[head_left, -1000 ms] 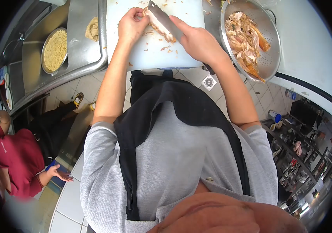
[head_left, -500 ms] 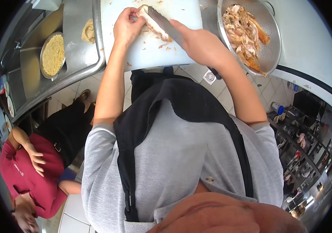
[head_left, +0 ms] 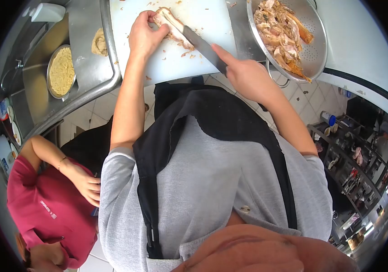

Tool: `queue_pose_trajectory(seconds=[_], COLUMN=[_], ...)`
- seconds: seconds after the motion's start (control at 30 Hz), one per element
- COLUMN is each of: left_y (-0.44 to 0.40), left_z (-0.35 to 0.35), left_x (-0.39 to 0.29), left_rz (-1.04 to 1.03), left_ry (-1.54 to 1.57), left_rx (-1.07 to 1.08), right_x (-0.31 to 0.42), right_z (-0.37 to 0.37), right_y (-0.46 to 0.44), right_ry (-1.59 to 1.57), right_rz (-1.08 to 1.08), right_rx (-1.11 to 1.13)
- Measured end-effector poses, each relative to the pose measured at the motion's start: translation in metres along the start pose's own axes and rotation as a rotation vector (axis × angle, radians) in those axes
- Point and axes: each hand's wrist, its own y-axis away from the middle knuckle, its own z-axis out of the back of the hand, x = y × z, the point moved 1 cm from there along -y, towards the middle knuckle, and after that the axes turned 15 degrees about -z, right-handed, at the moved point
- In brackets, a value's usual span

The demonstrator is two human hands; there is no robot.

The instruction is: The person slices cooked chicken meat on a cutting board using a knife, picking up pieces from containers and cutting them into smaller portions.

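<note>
A strip of cooked meat [head_left: 179,35], pale inside with a browned edge, lies on the white cutting board [head_left: 171,65]. My left hand [head_left: 144,37] is closed on the strip's left side, pinching it between thumb and fingers. In my right hand [head_left: 252,78] is a large knife [head_left: 206,49], its handle mostly hidden by my fingers, with the index finger stretched along the blade. The knife slants up to the left, and its tip meets the meat's right side. Small meat scraps are scattered around the strip.
To the right stands a metal colander [head_left: 317,59] holding shredded meat [head_left: 280,38]. On the left, a round bowl [head_left: 48,75] contains a yellowish, crumbly food, and a beige lump [head_left: 99,43] sits on the steel counter. A co-worker in a red shirt [head_left: 51,208] is close at my left.
My right hand has drawn the knife back toward me and to the right. My left hand still pinches the meat. The co-worker has come nearer, with an arm across the body.
</note>
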Motion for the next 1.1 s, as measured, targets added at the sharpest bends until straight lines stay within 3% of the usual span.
queue_pose_trajectory(seconds=[0.23,0.4,1.03,1.1], left_y=[0.003,0.003,0.005,0.003], left_z=[0.001,0.004,0.005,0.005], left_x=[0.000,-0.004,-0.011,-0.011], left_rz=[-0.057,0.018,0.002,-0.006], left_ry=[0.002,0.096,0.049,0.026], left_rx=[-0.023,-0.035,-0.073,-0.091], right_x=[-0.011,0.010,0.036,0.026], right_z=[-0.007,-0.016,-0.032,-0.031], right_y=[0.008,-0.029,-0.096,-0.086], right_ry=[-0.204,-0.188,-0.113,-0.143], right_rz=[-0.015,0.130,0.202,0.044], right_rx=[-0.226,-0.311,-0.257,-0.256])
